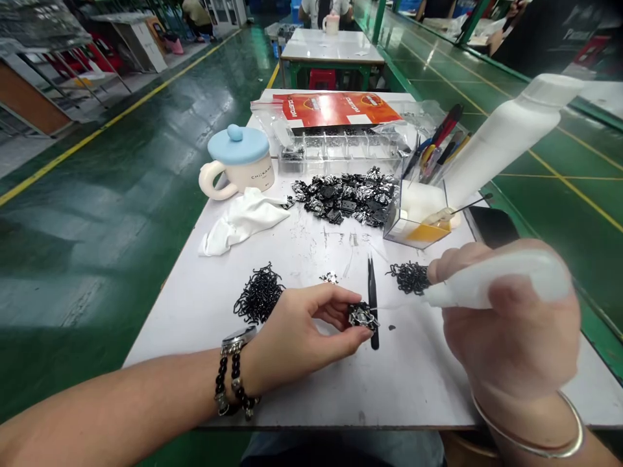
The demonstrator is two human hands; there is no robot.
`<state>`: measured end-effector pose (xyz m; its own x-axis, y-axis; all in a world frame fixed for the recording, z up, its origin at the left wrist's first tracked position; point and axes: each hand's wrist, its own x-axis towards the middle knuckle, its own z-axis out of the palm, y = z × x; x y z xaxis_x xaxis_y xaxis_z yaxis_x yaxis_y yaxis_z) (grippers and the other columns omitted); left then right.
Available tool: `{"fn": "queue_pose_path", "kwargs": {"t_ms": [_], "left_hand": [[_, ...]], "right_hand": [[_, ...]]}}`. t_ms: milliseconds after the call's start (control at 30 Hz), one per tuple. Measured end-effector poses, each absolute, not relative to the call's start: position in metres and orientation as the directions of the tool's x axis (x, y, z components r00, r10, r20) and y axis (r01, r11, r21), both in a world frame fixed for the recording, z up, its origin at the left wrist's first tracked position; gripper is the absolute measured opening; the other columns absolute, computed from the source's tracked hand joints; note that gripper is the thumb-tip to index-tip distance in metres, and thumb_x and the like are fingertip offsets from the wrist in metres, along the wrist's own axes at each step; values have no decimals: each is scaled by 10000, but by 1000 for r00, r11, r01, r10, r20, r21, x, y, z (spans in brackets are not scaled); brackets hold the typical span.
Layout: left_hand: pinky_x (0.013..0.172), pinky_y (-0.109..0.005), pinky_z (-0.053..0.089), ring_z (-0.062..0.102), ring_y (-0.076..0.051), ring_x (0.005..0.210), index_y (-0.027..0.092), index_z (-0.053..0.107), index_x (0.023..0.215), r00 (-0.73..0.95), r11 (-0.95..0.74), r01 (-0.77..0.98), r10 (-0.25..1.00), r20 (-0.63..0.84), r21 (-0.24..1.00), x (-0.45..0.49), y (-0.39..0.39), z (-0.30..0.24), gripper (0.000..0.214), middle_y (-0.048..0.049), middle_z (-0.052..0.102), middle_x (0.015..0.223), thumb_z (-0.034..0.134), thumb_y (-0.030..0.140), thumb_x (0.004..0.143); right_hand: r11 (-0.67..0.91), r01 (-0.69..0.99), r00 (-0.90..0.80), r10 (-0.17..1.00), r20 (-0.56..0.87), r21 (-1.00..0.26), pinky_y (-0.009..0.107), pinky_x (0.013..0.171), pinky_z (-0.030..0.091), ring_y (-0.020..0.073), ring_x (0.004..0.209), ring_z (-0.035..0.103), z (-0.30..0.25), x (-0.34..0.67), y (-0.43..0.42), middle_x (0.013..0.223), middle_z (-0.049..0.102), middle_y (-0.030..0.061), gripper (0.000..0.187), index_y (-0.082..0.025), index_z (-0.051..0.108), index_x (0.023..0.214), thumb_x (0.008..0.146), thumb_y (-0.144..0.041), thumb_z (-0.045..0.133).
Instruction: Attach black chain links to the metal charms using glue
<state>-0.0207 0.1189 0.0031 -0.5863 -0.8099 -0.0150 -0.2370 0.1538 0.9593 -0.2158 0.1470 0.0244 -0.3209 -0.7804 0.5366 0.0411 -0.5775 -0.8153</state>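
Between thumb and fingers, my left hand (306, 324) pinches a small black-and-silver metal part (363, 314) just above the table. My right hand (511, 331) is wrapped round a translucent squeeze bottle (496, 282), its thin nozzle pointing left at that part. Whether the tip touches it I cannot tell. Black tweezers (372, 292) lie on the table just behind the part. A pile of black hook-like pieces (257, 293) is left of my left hand, and a smaller pile of similar pieces (409, 277) lies by my right fingers. Some tiny silver pieces (329, 277) sit between them.
A heap of black-and-silver parts (348, 194) covers the table's middle, before a clear compartment tray (341, 152). At left are a lidded mug (248, 165) and a white cloth (246, 220). A tool holder (418, 217), a tall white bottle (511, 136) and a dark phone (494, 226) stand right.
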Motion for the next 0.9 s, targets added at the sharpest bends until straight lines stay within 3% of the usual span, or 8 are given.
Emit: {"fn": "queue_pose_path", "kwargs": {"t_ms": [333,900], "left_hand": [[621,-144,581,669,-105,590,84,702,944,-576,228,-253,-816,43,940,-22,118,3,307,-44,714,671,757,239,685],[636,-144,577,688,-113,630,92,703,952,-589,286,-278,-805,72,917,-22,117,4,301,-58,742,751,757,215,682]], "right_hand": [[-515,-108,-321,-791,521,-850,364,633,407,192,616,520,20,-209,152,468,418,-28,202,-211,502,667,779,-270,659],[-485,-138,-315,-806,502,-864,387,610,385,198,560,479,18,-207,149,463,419,-24,195,-229,493,671,771,-273,654]]}}
